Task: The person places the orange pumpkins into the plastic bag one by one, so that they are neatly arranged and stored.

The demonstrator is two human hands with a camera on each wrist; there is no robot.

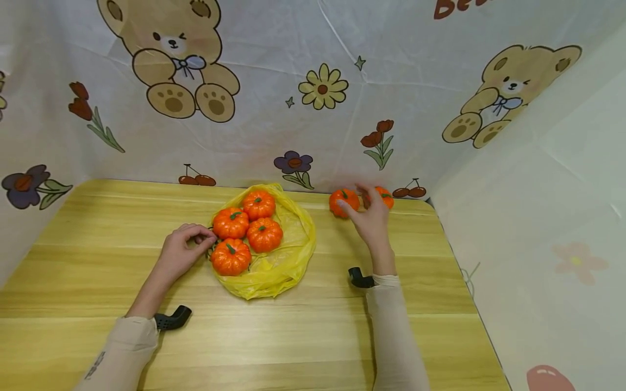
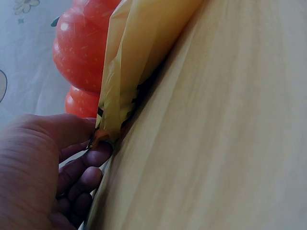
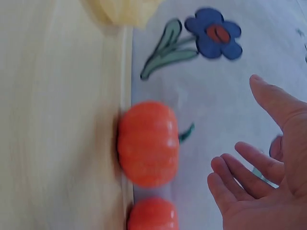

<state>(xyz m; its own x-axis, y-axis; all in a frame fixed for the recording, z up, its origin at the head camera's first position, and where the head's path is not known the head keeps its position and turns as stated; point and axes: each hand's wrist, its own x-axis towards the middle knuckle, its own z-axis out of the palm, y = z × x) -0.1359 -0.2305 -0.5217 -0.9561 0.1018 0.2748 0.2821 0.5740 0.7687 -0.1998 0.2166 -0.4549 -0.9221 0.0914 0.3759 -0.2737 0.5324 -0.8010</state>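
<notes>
A yellow plastic bag [image 1: 298, 239] lies spread on the table with several small orange pumpkins [image 1: 264, 235] on it, toward its left side. My left hand [image 1: 183, 251] pinches the bag's left edge between thumb and fingers; the left wrist view shows the gathered plastic [image 2: 112, 103] at the fingertips. Two more pumpkins stand at the table's back edge, right of the bag: a left one [image 1: 340, 202] and a right one [image 1: 386, 199]. Over them is my right hand [image 1: 370, 217], thumb and fingers spread apart. In the right wrist view a gap shows between that hand [image 3: 268, 177] and the nearer pumpkin [image 3: 149, 143].
The wooden table [image 1: 235, 342] ends at the back against a white cloth [image 1: 264, 125] printed with bears and flowers. A similar cloth [image 1: 543, 206] hangs along the right side. Each wrist wears a black device, one on the left [image 1: 173, 318] and one on the right [image 1: 361, 278].
</notes>
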